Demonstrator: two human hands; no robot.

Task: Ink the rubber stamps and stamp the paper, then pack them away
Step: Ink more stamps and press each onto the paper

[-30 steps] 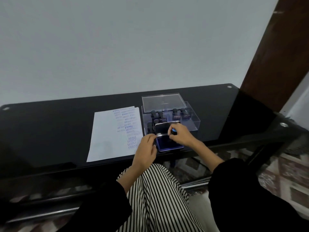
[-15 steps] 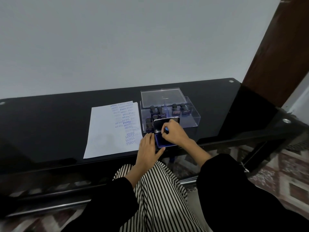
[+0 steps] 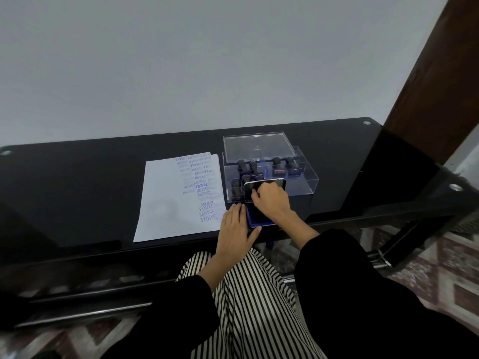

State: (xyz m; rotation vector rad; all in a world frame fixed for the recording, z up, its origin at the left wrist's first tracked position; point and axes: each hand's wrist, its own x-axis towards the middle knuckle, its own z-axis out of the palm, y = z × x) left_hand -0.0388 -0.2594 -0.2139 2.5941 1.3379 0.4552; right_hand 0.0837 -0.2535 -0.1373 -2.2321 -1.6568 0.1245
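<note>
A white paper [image 3: 168, 203] with several blue stamp prints down its right side lies on the black glass table [image 3: 77, 190]. To its right sits a blue ink pad [image 3: 252, 221] with its lid [image 3: 248, 189] standing upright. My right hand [image 3: 272, 200] is a closed fist pressed down over the pad; it seems to grip a rubber stamp, which the fingers hide. My left hand [image 3: 234, 229] lies flat and open beside the pad, with the thumb against the pad's front edge. Several dark-handled stamps [image 3: 278, 167] stand in a clear box [image 3: 309, 177] behind the pad.
The box's clear cover [image 3: 259, 146] leans at the back of the box. A dark wooden post [image 3: 427, 86] rises at the right. The table's front edge runs just below my hands, and striped trousers [image 3: 254, 307] fill the foreground.
My right hand has moved left from the pad's right edge to over the pad's middle. My left hand has flattened out beside the pad.
</note>
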